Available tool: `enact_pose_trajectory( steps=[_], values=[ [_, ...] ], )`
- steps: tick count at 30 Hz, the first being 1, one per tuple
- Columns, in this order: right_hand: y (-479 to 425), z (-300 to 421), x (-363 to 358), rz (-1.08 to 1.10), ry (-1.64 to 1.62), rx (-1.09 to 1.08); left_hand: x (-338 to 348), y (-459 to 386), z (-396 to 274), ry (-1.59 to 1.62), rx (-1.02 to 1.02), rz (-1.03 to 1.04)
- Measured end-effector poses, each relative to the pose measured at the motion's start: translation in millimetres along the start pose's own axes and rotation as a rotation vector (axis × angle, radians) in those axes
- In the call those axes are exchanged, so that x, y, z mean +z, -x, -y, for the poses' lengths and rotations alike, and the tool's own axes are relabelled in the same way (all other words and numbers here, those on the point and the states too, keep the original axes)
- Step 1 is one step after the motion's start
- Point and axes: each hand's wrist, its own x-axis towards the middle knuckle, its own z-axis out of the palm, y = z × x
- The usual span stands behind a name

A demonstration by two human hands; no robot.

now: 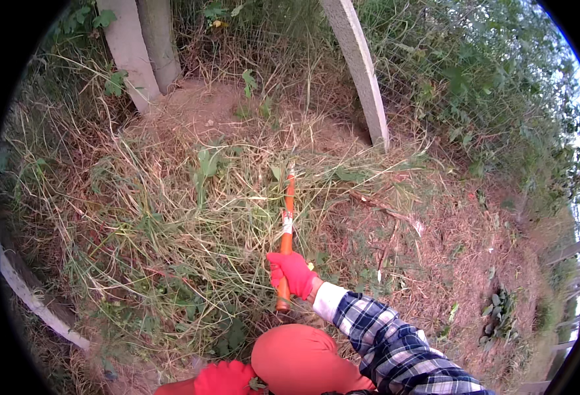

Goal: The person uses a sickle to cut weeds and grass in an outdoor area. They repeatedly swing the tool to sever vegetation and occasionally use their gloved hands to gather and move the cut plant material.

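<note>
My right hand (292,274), in a red glove, is closed around the orange handle of a long-handled tool (290,192) near its butt end. The handle points away from me, and its far end goes into cut grass, so the tool's head is hidden. My left hand (224,378), also red-gloved, rests at the bottom edge beside my knee (295,358) in orange-red cloth; whether it holds anything I cannot tell. Loose dry and green grass (211,212) lies in a heap around the tool and to its left.
Concrete posts stand ahead at the left (131,54) and the right (361,69), with bare soil (206,106) between them. A pale curved post (38,306) is at the lower left. A broken stick (383,206) lies right of the tool. Dense vines (487,84) grow at the upper right.
</note>
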Motion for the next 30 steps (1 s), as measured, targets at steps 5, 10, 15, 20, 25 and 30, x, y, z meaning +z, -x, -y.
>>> enact_pose_trajectory(
  steps=[5, 10, 15, 20, 25, 30],
  values=[
    [80, 17, -12, 0.197, -0.079, 0.121, 36, 21, 14, -0.012, -0.024, -0.108],
    [98, 50, -48, 0.053, -0.123, -0.082, 40, 28, 8, -0.01, 0.005, -0.16],
    [-5, 82, -20, 0.016, -0.303, -0.398, 33, 16, 14, 0.033, -0.045, -0.085],
    [-85, 126, 59, -0.111, -0.449, -0.541, 28, 5, 23, 0.031, -0.098, 0.05],
    [-128, 139, 63, 0.015, -0.363, -0.382, -25, -3, -1, 0.208, -0.064, 0.129],
    [-109, 106, 9, 0.002, -0.162, -0.252, 2, 9, 12, 0.319, -0.317, 0.067]
  ],
)
